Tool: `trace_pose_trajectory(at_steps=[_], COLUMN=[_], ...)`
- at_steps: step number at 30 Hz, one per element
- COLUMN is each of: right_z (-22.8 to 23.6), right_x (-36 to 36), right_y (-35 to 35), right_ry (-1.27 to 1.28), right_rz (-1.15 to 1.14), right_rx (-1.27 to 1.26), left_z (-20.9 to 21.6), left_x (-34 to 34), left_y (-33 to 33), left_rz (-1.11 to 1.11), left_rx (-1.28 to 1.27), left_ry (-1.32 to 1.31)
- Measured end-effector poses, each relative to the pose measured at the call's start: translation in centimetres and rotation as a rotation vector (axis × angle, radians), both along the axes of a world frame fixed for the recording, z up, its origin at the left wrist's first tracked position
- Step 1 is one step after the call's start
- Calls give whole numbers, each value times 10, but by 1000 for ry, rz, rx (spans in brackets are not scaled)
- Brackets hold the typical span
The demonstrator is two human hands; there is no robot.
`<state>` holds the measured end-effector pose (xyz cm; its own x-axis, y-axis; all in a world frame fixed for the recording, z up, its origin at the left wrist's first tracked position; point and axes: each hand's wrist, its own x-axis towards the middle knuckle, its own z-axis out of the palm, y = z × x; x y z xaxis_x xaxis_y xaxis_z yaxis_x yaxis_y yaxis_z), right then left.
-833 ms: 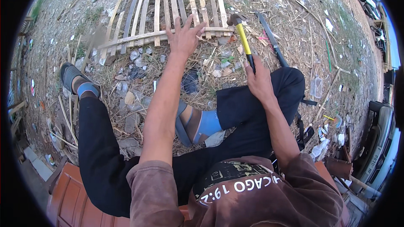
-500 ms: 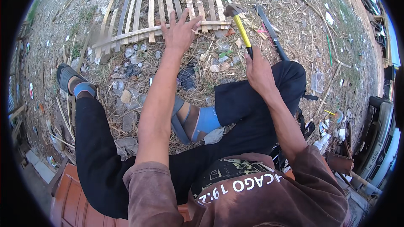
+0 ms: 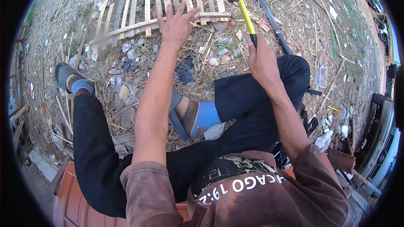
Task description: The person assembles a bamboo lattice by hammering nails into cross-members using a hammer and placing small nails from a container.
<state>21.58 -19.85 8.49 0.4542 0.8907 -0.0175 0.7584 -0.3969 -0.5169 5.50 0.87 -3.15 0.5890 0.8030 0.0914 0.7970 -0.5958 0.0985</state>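
My left hand (image 3: 176, 26) lies with fingers spread over the near crosspiece (image 3: 139, 25) of a frame of pale wooden slats (image 3: 147, 4). A small pale thing shows beside its fingers, too small to make out. In my right hand (image 3: 264, 58) is a hammer (image 3: 246, 16), held by the black end of its yellow handle. The hammer's head is up and forward, to the right of the slat frame and apart from it. Behind the hammer, a long dark-bladed tool (image 3: 269, 17) with a black handle lies on the ground, its handle end close to my right knee.
Dry straw, stones and litter cover the ground. My bent right leg (image 3: 252, 88) lies between my arms, and my left leg (image 3: 97, 134) stretches forward. A clear plastic container (image 3: 320, 77) lies right of my knee. A vehicle (image 3: 376, 138) stands at the far right.
The hammer and my right hand have moved a little forward and up. My left hand stays on the slat frame with its fingers spread. The whole view has shifted slightly.
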Motion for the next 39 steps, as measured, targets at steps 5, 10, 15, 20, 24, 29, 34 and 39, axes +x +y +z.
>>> trace_pose_trajectory(at_steps=[5,10,15,20,24,29,34,39], right_z=[33,-17,27,-7,43,-29,30,-37], right_x=[-18,-9,-28,-5,-3,0,2,14], right_y=[-1,1,3,5,7,-4,11,-4], right_ry=[70,51,133,-4,114,23,151,11], right_rz=[-41,81,-35,63,-41,53,-68,49], right_rx=[200,-49,188,-20,127,-63,49,-111], left_z=[2,3,-4,-4,-1,-1,-5,-4], left_x=[-2,1,-9,-3,-6,-1,-11,-1], left_y=[0,5,3,0,-1,-1,1,-3], left_rz=[-15,2,-6,-5,3,-11,-8,-29], left_rx=[-1,1,8,41,9,30,74,44], left_ry=[-54,-46,-49,-58,-67,-73,-96,-105])
